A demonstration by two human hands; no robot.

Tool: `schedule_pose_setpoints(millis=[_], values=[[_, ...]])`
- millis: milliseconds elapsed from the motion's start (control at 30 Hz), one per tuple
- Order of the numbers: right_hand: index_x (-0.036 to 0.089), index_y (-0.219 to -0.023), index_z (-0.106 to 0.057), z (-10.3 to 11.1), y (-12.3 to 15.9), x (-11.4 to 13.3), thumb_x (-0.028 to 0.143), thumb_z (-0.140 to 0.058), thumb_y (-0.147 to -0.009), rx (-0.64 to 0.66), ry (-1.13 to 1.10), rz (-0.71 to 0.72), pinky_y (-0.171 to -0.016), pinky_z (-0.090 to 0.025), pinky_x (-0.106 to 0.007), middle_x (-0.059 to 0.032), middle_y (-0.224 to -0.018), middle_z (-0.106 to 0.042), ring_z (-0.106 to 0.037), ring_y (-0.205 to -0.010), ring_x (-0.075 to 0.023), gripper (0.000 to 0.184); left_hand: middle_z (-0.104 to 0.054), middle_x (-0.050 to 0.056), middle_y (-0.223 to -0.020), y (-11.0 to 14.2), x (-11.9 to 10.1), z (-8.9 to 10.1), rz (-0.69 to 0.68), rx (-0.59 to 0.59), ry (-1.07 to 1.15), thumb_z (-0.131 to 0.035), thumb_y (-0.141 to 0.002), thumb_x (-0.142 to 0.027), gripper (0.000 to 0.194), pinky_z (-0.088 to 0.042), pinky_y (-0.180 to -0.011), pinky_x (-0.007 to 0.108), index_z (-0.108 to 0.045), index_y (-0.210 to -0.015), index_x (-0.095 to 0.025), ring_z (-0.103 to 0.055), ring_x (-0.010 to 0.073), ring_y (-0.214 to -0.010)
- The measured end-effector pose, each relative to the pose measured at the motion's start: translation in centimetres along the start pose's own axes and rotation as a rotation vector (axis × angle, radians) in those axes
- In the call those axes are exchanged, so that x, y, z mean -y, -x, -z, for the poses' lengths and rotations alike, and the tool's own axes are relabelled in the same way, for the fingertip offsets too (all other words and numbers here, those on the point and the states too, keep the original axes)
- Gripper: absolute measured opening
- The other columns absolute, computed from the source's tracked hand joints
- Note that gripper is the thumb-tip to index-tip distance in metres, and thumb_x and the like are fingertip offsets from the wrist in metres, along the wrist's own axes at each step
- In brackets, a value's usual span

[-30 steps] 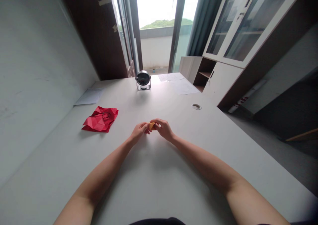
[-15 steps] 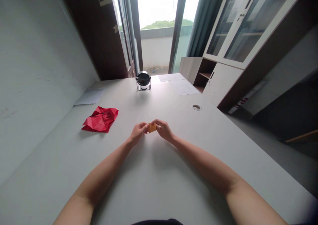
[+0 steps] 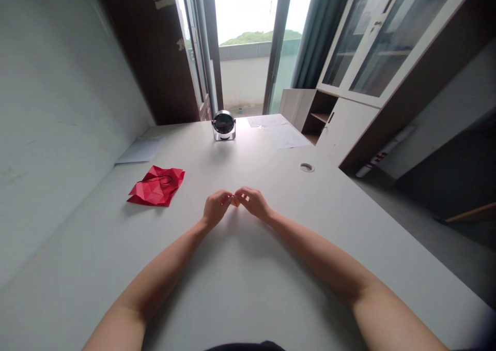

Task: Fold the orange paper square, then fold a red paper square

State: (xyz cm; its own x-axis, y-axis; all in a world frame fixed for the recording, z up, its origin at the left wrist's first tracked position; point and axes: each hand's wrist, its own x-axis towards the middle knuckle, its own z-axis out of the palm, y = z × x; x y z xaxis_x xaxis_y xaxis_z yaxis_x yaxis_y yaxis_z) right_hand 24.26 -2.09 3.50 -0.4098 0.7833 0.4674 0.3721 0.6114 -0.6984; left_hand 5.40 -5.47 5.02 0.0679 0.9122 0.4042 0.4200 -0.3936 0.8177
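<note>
A small orange piece of folded paper (image 3: 235, 202) is pinched between my two hands over the middle of the white table (image 3: 248, 268). My left hand (image 3: 217, 206) grips it from the left with thumb and fingers together. From the right, my right hand (image 3: 251, 201) pinches it too, and the fingertips of both hands nearly meet at its top. Most of the paper is hidden behind my fingers; only a narrow lower part shows.
Creased red paper (image 3: 157, 186) with a thin black cord on it lies to the left. A round black-and-silver device (image 3: 223, 125) stands at the far edge. White sheets (image 3: 287, 135) lie far right, near a round cable hole (image 3: 307, 168). Another sheet (image 3: 140, 150) is by the wall.
My fingertips have drawn closer together at the top of the orange paper, and less of it shows. My left wrist has lifted slightly.
</note>
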Motion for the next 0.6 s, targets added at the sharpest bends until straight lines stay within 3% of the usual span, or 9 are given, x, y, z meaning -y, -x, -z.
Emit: schedule_pose_setpoints(millis=[200,433,600], values=[[0.021,-0.088,-0.069,0.22,-0.06,0.32,0.032,-0.054,-0.096,-0.032,0.069,0.071,-0.070,-0.041,-0.026,-0.0041,-0.085,-0.057,-0.053,-0.074,-0.0144,0.020,-0.069,0.004,-0.080,-0.07,0.16,0.06,-0.014,0.018,-0.007,-0.065,-0.085,-0.031,0.011,-0.041,-0.069,0.028,-0.074,-0.084,-0.023,-0.054,0.0158,-0.064],[0.020,-0.084,-0.067,0.28,-0.06,0.22,0.036,-0.054,-0.095,-0.028,0.001,0.027,-0.067,-0.040,-0.026,-0.0028,-0.081,-0.055,-0.050,-0.067,-0.0128,0.023,-0.069,0.005,-0.081,-0.16,0.13,-0.08,0.023,-0.005,0.045,-0.065,-0.085,-0.030,0.011,-0.041,-0.070,0.029,-0.072,-0.083,-0.023,-0.054,0.0176,-0.067],[0.019,-0.083,-0.062,0.08,-0.12,-0.08,0.036,-0.051,-0.095,-0.101,-0.074,-0.037,-0.067,-0.040,-0.027,-0.0027,-0.079,-0.059,-0.049,-0.067,-0.0140,0.023,-0.066,0.004,-0.080,-0.26,0.50,0.15,0.037,-0.068,0.008,-0.060,-0.088,-0.031,0.013,-0.041,-0.069,0.028,-0.069,-0.083,-0.022,-0.054,0.0173,-0.069]])
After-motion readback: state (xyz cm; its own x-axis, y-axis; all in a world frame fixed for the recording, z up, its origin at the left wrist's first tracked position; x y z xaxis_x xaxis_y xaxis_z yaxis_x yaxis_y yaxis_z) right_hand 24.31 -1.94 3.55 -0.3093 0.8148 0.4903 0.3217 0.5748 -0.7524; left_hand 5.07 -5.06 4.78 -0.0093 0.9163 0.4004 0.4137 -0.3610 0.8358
